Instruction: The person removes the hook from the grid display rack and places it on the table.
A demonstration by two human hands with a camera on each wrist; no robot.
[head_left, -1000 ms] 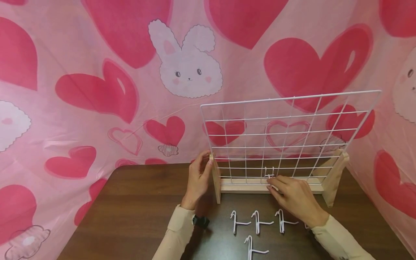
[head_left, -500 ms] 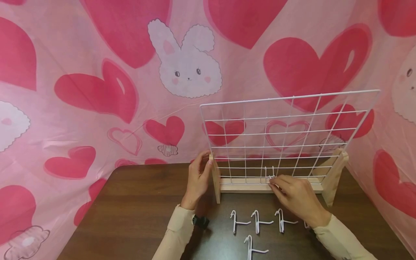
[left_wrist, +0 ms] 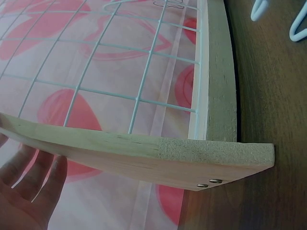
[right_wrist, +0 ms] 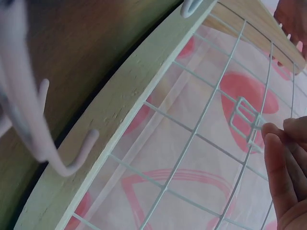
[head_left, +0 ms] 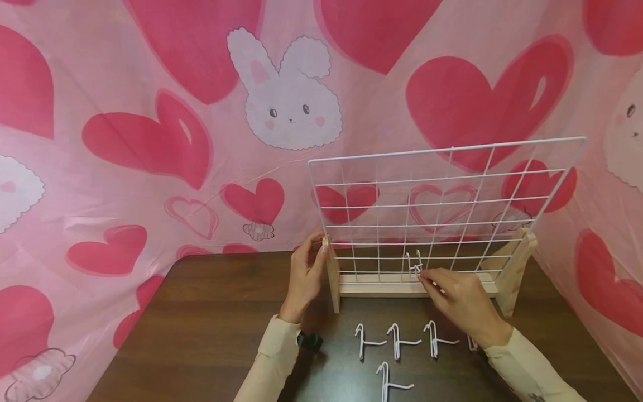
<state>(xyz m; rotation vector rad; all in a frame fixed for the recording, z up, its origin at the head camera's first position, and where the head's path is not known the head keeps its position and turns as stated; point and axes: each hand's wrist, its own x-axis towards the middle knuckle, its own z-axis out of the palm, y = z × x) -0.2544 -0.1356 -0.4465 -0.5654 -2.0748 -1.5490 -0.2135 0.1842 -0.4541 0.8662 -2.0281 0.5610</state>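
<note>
A white wire grid [head_left: 452,149] leans back in a pale wooden stand [head_left: 377,289] on the table. My right hand [head_left: 459,301] pinches the projecting arm of a white wire display hook [right_wrist: 247,120] between thumb and fingers. In the right wrist view the hook's frame overlaps the grid's lower wires. My left hand [head_left: 307,273] grips the top of the stand's left upright [head_left: 332,285], thumb in front and fingers partly hidden behind it. The left wrist view has its fingers [left_wrist: 52,184] against the upright's outer face.
Several more white hooks [head_left: 396,341] lie on the dark wooden table [head_left: 211,324] in front of the stand; one is mostly hidden by my right wrist. A pink curtain [head_left: 372,106] with hearts and rabbits hangs close behind. The stand's right upright [head_left: 517,279] is beyond my right hand.
My right hand has lifted the pinched hook slightly upward against the grid, so more of it shows. The left hand stays on the upright.
</note>
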